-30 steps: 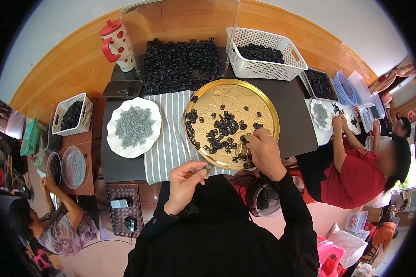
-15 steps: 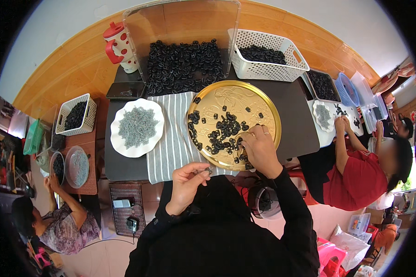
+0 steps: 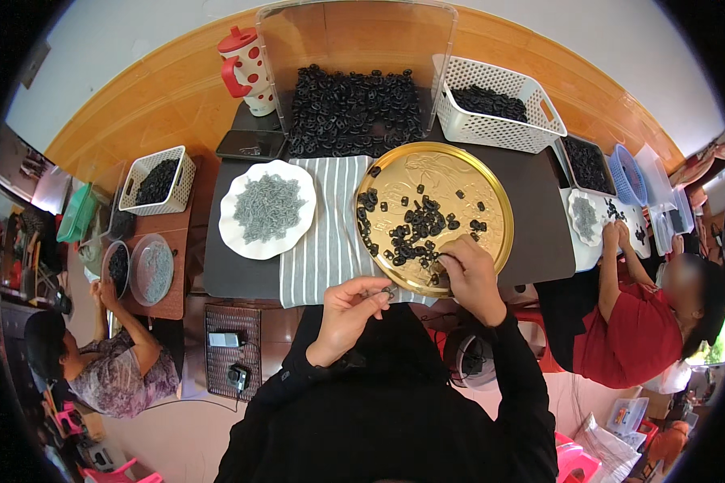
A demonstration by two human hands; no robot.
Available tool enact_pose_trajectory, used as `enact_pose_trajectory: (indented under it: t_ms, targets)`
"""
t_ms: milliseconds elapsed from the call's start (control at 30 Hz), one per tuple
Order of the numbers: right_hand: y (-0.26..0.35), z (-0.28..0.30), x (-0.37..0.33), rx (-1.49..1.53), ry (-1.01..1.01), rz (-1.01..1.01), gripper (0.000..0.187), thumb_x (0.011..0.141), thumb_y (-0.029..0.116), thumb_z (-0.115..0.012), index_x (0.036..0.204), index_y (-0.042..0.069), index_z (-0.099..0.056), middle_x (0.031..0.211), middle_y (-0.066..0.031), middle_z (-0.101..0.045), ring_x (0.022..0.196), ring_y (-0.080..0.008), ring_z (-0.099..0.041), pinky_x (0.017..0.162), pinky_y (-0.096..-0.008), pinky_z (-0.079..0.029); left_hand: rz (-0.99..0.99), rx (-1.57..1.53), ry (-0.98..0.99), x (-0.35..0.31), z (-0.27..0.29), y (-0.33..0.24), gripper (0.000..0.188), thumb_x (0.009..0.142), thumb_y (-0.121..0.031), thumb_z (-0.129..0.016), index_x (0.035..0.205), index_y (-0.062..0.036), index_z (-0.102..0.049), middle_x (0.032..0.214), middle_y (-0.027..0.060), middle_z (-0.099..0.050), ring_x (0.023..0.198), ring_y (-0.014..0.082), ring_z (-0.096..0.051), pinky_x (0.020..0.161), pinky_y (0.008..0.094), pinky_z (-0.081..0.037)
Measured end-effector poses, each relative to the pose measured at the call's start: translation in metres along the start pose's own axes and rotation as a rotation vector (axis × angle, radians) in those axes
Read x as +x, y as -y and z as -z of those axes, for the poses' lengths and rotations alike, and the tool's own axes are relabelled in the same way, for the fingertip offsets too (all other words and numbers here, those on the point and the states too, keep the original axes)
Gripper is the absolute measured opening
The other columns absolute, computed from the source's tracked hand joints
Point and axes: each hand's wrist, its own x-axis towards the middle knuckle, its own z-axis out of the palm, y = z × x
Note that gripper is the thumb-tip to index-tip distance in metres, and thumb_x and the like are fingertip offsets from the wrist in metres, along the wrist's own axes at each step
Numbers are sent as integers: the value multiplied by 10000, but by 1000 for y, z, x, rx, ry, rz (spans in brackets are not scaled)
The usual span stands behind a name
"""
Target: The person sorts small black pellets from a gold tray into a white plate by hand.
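My left hand (image 3: 350, 319) is closed in a pinch just off the near edge of the tray, its thumb and forefinger on a small dark piece (image 3: 390, 292) whose details are too small to make out. Over the near right part of the round gold tray (image 3: 491, 173), my right hand (image 3: 474, 278) has its thumb and fingers pinched on a small black plastic piece (image 3: 441, 258). Loose black plastic pieces (image 3: 419, 224) lie scattered and heaped on the tray, close to those fingertips. Left of the tray, a white wavy-rimmed plate (image 3: 232, 238) holds a pile of small grey screw-like parts (image 3: 267, 208).
A striped cloth (image 3: 322, 233) lies between plate and tray. Behind stand a clear bin (image 3: 362, 32) of black pieces, a white perforated basket (image 3: 499, 133), a phone (image 3: 250, 145) and a red-lidded tumbler (image 3: 254, 76). People work at tables on the left (image 3: 121, 370) and right (image 3: 632, 322).
The whole view has shifted, with the table now further right. On the tray, my right hand has drawn slightly toward the near edge, uncovering black pieces at the right. My left hand keeps its pinch.
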Motion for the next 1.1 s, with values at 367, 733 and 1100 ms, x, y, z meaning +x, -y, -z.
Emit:
enact_pose_trajectory:
  t_ms: [367, 733, 1100]
  targets:
    - [56, -33, -15, 1465, -32, -623, 135, 878, 8, -583, 1001, -22, -630, 871, -25, -621, 729, -76, -573, 660, -213, -466, -42, -6, -50, -1, -5, -4, 237, 843, 54, -607, 1076, 36, -647, 856, 80, -664, 709, 105, -608, 568, 201, -471]
    - [64, -41, -16, 1508, -48, -647, 136, 889, 25, -588, 1013, -20, -622, 815, -24, -620, 709, -71, -568, 648, -205, -466, -64, 18, -72, -3, -2, -6, 235, 843, 67, -599, 1068, 29, -654, 869, 81, -659, 699, 101, -598, 556, 198, -460]
    - [69, -42, -16, 1302, -79, -547, 99, 881, 8, -598, 970, -27, -623, 784, 7, -584, 681, -45, -518, 620, -186, -428, -50, 29, -73, -3, -1, -5, 216, 848, 63, -598, 1052, 29, -660, 868, 80, -659, 700, 97, -594, 547, 194, -462]
